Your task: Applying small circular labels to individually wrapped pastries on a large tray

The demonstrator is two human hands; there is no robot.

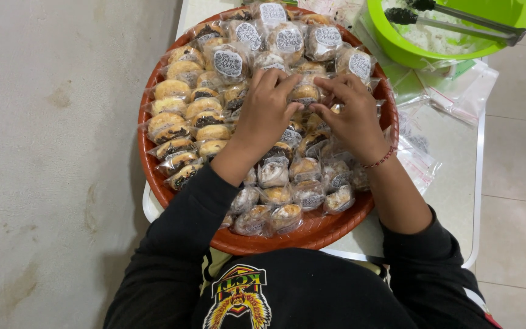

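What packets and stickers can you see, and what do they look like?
Wrapped pastries: clear packets, golden and dark, filling the round orange tray.
Stickers: round, white and grey, on the far packets.
Empty clear bags: right, beside the green bowl.

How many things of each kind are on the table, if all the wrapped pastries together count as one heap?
Round orange tray: 1
Heap of wrapped pastries: 1
Green bowl: 1
Black-tipped tongs: 1
Pile of empty clear bags: 1
Total: 5
Both the left hand and the right hand rest on the heap.
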